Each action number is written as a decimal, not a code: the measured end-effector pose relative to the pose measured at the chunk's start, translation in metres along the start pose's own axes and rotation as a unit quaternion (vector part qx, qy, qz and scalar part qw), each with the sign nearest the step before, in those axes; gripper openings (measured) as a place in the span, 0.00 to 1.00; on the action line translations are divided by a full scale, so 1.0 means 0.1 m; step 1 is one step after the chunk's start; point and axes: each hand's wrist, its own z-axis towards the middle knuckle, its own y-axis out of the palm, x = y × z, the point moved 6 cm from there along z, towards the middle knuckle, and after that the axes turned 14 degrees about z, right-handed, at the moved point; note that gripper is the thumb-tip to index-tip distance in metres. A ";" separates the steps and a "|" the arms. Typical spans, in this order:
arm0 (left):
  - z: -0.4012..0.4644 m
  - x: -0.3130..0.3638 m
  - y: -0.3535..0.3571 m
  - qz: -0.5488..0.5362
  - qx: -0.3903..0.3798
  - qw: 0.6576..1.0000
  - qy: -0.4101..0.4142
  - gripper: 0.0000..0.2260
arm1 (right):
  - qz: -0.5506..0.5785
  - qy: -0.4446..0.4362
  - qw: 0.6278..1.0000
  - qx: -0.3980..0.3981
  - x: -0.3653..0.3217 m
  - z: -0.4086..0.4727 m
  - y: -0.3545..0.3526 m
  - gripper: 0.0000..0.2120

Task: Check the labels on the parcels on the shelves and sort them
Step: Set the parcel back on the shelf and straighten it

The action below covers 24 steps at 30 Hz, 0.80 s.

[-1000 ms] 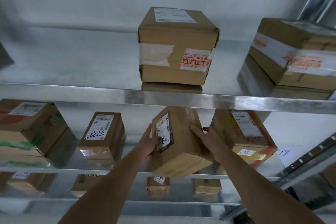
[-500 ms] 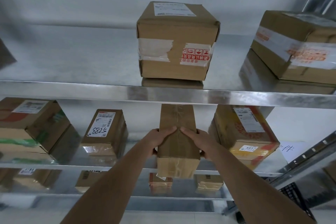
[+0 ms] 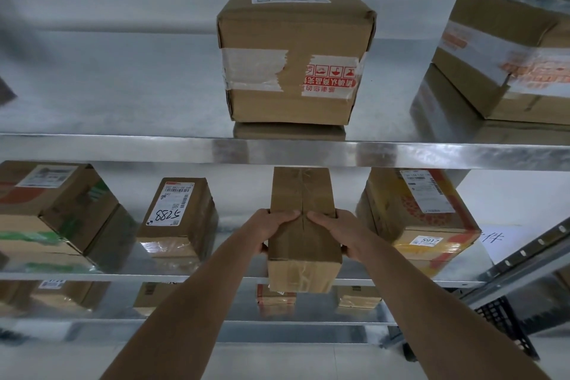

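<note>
Fingertips (image 3: 294, 213) of our left hand (image 3: 267, 228) curl over the top face of the narrow parcel (image 3: 303, 225), and those of our right hand (image 3: 340, 230) do the same from the other side — the two sets nearly meet at the taped seam running down the middle. Both hands are clamped on the parcel, thumbs hidden along its flanks.

We hold it between us at the front of the middle shelf (image 3: 401, 282), its near end hanging out past the shelf lip, its far end tucked under the upper shelf (image 3: 123, 149). The long axis runs straight away from us, into the shelf, so any slide goes along that line. Neither hand is plainly nearer; they grip at the same point, roughly halfway along its length. The face turned to us shows only brown tape and no label, so we judge the label sits on a side we cannot see.

Outward from there: the 5788 parcel (image 3: 179, 219) stands near on the left, the yellow parcel (image 3: 419, 219) marked 5917 near on the right, each with a gap to ours. Above, a cube-shaped box (image 3: 293, 52) with red-printed tape sits directly over our parcel's slot.
</note>
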 end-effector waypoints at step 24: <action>-0.29 0.01 -0.17 -0.028 0.078 0.996 0.024 0.30 | 0.131 0.046 0.990 -0.023 0.15 -0.28 0.08 0.26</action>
